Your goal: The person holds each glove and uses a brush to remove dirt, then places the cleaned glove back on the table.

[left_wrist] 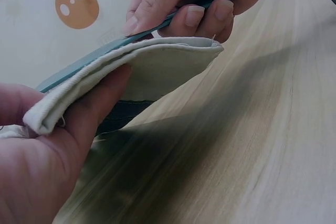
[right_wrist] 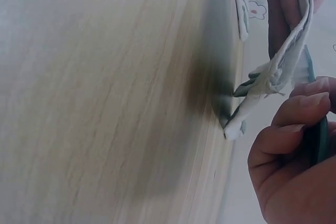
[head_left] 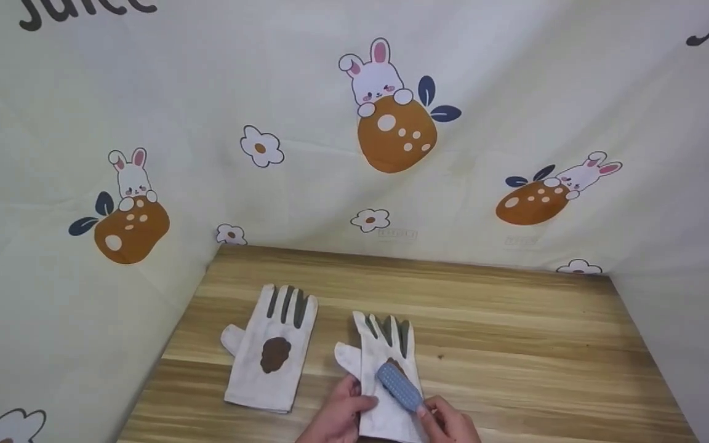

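My left hand [head_left: 337, 413] grips a white work glove [head_left: 388, 423] by its cuff side, thumb on top and fingers underneath. In the left wrist view the cuff [left_wrist: 173, 74] is lifted off the table. A blue scrubbing brush [head_left: 400, 387] lies slantwise over the glove, partly covering a brown stain [head_left: 396, 367]. My right hand [head_left: 451, 423] holds the brush by its handle, the thumb along it. Pale bristles [right_wrist: 301, 72] face the fabric in the right wrist view.
A second white glove [head_left: 256, 387] with a brown stain lies flat to the left. Both sit on a wood-grain table [head_left: 514, 344]. Printed cloth walls [head_left: 305, 197] with rabbits and flowers stand behind and on both sides.
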`<action>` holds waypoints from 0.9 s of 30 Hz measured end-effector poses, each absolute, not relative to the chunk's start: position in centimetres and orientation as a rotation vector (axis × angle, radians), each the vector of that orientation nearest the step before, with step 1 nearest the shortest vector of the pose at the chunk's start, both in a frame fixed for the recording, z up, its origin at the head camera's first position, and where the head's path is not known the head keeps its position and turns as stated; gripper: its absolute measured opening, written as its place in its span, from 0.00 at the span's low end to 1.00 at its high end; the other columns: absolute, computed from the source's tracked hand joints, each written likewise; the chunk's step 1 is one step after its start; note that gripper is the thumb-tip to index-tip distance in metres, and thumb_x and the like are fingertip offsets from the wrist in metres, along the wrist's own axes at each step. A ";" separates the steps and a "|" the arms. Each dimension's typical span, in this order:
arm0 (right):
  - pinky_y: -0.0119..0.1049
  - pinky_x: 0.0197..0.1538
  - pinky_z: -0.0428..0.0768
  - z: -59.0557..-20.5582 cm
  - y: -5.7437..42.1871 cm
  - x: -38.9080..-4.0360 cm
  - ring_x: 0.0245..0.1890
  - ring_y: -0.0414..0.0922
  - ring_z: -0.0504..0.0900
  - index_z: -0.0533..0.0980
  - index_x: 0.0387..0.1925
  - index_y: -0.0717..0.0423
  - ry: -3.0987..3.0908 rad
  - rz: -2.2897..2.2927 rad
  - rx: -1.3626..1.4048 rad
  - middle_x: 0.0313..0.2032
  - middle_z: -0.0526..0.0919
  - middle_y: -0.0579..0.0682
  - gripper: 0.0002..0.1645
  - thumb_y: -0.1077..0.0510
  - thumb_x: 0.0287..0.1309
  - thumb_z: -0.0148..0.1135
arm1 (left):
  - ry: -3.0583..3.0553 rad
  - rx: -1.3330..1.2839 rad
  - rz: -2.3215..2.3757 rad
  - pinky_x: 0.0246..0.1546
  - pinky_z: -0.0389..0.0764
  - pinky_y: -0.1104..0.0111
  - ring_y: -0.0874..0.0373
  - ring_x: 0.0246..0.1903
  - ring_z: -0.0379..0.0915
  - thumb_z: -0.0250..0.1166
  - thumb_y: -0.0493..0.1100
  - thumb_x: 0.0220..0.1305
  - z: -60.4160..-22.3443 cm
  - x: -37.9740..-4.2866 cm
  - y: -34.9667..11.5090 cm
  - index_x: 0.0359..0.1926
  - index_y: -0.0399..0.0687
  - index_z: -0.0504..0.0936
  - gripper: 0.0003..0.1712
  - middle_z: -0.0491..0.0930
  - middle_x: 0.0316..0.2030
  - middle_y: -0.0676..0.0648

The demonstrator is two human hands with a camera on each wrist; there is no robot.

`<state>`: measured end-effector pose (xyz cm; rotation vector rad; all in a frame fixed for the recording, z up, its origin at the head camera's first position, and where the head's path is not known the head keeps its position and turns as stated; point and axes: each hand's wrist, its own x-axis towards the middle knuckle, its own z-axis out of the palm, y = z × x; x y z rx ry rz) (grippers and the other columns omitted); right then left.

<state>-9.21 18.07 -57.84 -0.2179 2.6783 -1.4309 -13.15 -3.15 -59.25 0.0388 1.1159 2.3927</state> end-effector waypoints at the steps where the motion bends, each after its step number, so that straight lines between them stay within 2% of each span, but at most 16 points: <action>1: 0.25 0.16 0.62 -57.8 18.1 -9.2 0.12 0.31 0.62 0.74 0.35 0.53 2.667 -1.429 -0.201 0.12 0.64 0.35 0.14 0.47 0.62 0.51 | 1.112 0.043 2.395 0.54 0.68 0.52 0.40 0.53 0.66 0.49 0.22 0.53 -59.3 -13.2 -3.2 0.62 0.28 0.51 0.34 0.69 0.53 0.35; 10: 0.27 0.16 0.67 -58.2 18.5 -9.2 0.14 0.34 0.68 0.73 0.35 0.54 2.583 -1.478 -0.090 0.14 0.71 0.39 0.16 0.45 0.62 0.51 | 1.176 0.022 2.384 0.55 0.67 0.54 0.40 0.55 0.64 0.50 0.22 0.52 -59.3 -13.2 -3.1 0.62 0.27 0.51 0.34 0.68 0.55 0.35; 17: 0.28 0.19 0.70 -58.7 18.9 -9.2 0.16 0.38 0.72 0.73 0.34 0.55 2.508 -1.558 -0.004 0.15 0.74 0.42 0.17 0.45 0.62 0.51 | 1.186 -0.025 2.391 0.52 0.71 0.52 0.40 0.52 0.67 0.49 0.21 0.52 -59.4 -13.1 -3.1 0.59 0.28 0.54 0.31 0.71 0.51 0.36; 27: 0.26 0.15 0.67 -58.3 18.4 -9.0 0.12 0.33 0.67 0.73 0.33 0.56 2.602 -1.588 -0.070 0.12 0.69 0.39 0.15 0.48 0.62 0.53 | 1.151 0.003 2.372 0.54 0.69 0.53 0.41 0.55 0.64 0.50 0.23 0.53 -59.1 -13.2 -3.0 0.63 0.30 0.50 0.35 0.68 0.54 0.36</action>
